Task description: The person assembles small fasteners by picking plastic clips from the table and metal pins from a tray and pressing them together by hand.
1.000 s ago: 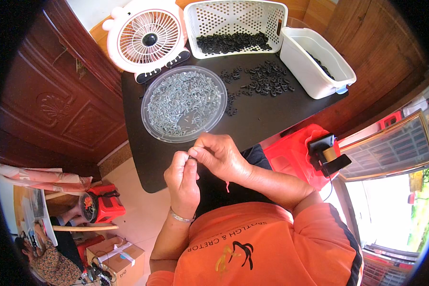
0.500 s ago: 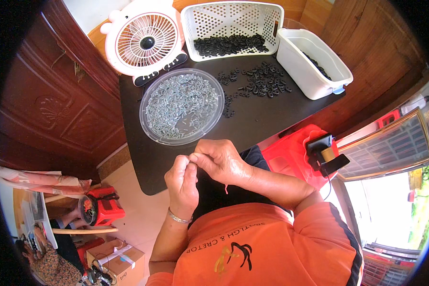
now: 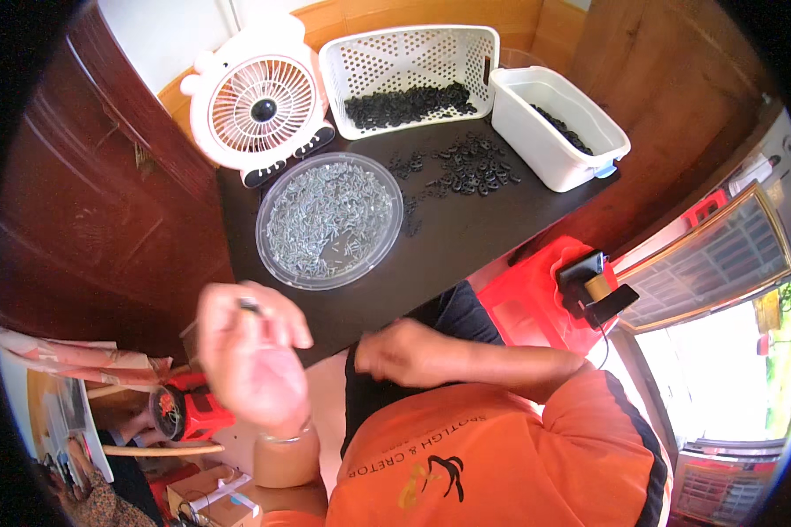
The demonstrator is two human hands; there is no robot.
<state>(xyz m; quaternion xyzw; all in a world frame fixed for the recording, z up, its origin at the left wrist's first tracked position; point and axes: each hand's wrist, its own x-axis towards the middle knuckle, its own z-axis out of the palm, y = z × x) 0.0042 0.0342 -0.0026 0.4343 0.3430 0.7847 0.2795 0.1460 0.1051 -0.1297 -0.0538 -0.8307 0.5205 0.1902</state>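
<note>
My left hand is raised off the near left corner of the table, palm up with its fingers curled. A small black piece shows at those fingers, its exact shape lost in blur. Over my lap, by the table's near edge, is my right hand; motion smears its fingers, and whether they hold anything is hidden. Beyond my hands lies a round clear plastic tray of small silvery screw-like pins. Loose black plastic pieces are spread on the dark table to its right.
Along the back stand a white animal-shaped fan, a white perforated basket with black pieces, and a white bin holding more. A red stool with a phone-like device is at right. A cardboard box sits lower left.
My hands, together before, have parted. The left swung left and turned palm up with the black piece showing; the right dropped toward my lap. The table scene sits slightly lower in view.
</note>
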